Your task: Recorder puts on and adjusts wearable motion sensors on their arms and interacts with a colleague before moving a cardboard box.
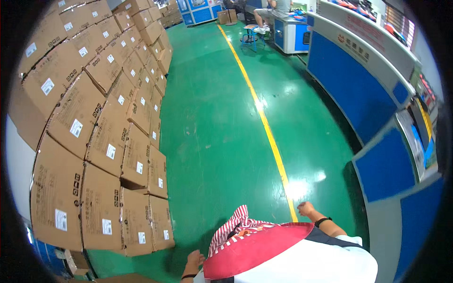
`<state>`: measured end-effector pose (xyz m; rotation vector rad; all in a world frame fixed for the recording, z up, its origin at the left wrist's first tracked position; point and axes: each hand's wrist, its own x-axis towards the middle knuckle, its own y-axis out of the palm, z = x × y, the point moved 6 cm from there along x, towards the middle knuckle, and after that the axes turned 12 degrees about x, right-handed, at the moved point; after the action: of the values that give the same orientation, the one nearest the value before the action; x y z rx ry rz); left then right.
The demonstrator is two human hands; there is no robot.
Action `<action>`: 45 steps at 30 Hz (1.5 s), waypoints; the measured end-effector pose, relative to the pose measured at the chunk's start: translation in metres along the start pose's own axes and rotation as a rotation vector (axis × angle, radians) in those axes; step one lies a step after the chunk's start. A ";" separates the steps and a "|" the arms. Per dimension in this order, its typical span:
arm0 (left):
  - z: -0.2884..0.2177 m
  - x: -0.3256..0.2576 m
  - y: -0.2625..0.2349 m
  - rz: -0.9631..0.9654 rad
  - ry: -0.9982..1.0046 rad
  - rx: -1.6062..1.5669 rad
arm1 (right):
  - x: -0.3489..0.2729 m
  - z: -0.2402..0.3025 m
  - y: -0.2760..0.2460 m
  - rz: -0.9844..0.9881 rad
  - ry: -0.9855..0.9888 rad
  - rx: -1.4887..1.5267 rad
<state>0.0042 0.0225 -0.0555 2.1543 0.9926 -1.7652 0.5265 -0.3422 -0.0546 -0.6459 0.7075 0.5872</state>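
Observation:
My right hand [306, 208] hangs beside my body, over the green floor [212, 141] near the yellow line [264, 122]. Its fingers are loosely bent and a little apart, with nothing in them; a dark band [322, 220] circles the wrist. Low on the other side is my left hand [194, 258], partly cut off by my clothing, its fingers slightly spread and no object showing in it. Nearest to it are the stacked brown cartons [160, 221]. A red apron [255, 250] with red-and-white striped cloth [234, 231] covers my front.
Tall rows of labelled cartons [75, 127] line the left side. Blue-and-white machines [354, 80] stand along the right. Farther ahead, a person [264, 19] sits near a blue stool [253, 38] and a workbench [285, 35]. More boxes [227, 17] stand at the back.

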 end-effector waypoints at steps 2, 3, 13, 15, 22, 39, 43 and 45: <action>0.008 0.004 0.007 -0.007 -0.128 -0.031 | 0.015 0.010 0.006 0.029 -0.019 0.007; -0.101 0.051 0.018 0.027 -0.049 -0.083 | 0.093 0.143 -0.041 -0.083 -0.157 -0.018; -0.512 0.120 -0.120 -0.199 0.138 -0.301 | 0.239 0.395 0.069 0.104 -0.366 -0.405; -0.694 0.098 -0.138 -0.138 0.623 -0.222 | 0.277 0.434 0.065 0.014 -0.331 -0.259; -1.153 -0.038 -0.056 -0.183 1.485 0.159 | 0.448 0.677 0.011 0.016 -0.360 0.894; -1.574 0.040 -0.024 0.112 1.518 0.105 | 0.594 1.505 0.096 0.744 -0.529 1.509; -1.695 0.069 -0.061 0.161 1.525 0.352 | 0.656 1.597 0.101 0.715 -0.564 1.527; -1.747 0.081 -0.069 0.228 1.482 0.463 | 0.687 1.634 0.095 0.660 -0.581 1.537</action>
<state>1.3676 1.0340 0.3701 3.6236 0.3739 0.0128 1.5371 1.0549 0.3663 1.1872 0.5975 0.5969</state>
